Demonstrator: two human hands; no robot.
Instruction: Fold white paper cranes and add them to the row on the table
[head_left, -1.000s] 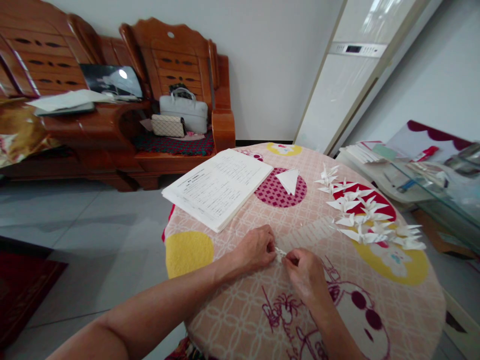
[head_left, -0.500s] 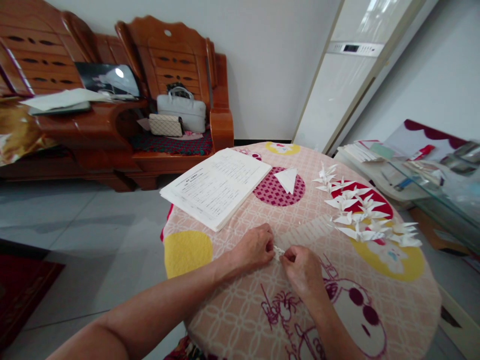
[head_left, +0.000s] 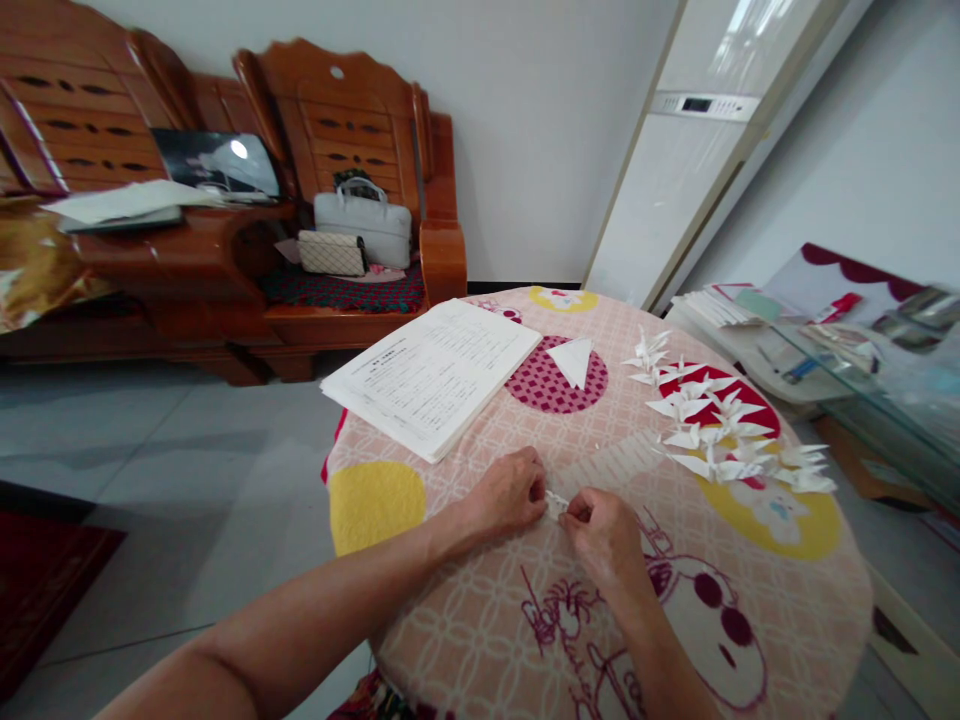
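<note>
My left hand and my right hand meet low over the round table, fingertips almost touching. Both pinch a small piece of white paper, of which only a sliver shows between them; its folded shape is mostly hidden by my fingers. Just beyond my hands a translucent ruler lies flat on the cloth. To the right stand several white paper cranes in loose rows. Folded white paper triangles rest farther back on a purple checked circle.
A stack of printed sheets lies at the table's left. The tablecloth is pink and patterned. Right of it, a glass-topped stand carries papers and odds and ends. Behind, a wooden bench holds a grey bag and a laptop.
The view shifts slightly. Both hands stay in nearly the same place, still pinching the paper, with slightly more of it showing between my fingers.
</note>
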